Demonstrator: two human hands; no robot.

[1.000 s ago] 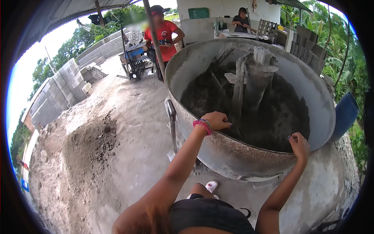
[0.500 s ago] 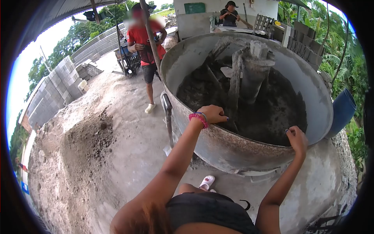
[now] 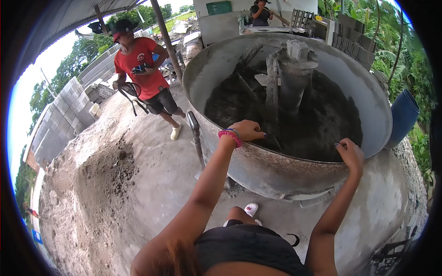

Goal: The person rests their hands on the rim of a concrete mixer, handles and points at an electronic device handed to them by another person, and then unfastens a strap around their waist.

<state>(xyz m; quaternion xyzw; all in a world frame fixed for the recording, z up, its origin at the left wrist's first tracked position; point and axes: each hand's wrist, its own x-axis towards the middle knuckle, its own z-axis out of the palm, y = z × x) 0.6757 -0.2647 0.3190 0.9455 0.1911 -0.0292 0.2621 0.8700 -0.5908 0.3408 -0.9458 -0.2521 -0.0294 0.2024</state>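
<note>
At the near edge of a large round drum [image 3: 281, 174], we are resting our left hand [image 3: 249, 130] and right hand [image 3: 351, 154], both loosely curled; we cannot tell whether either is gripping it. Right before us, the drum is holding a dark mix [image 3: 322, 131] around a central column [image 3: 292, 85], while a red-shirted person [image 3: 142, 69] is standing to its left.

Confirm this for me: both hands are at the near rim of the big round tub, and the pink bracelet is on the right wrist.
The wrist is wrong: the head view shows the pink bracelet by the left hand, not the right hand. Both are at the near rim of the big round tub.
</note>
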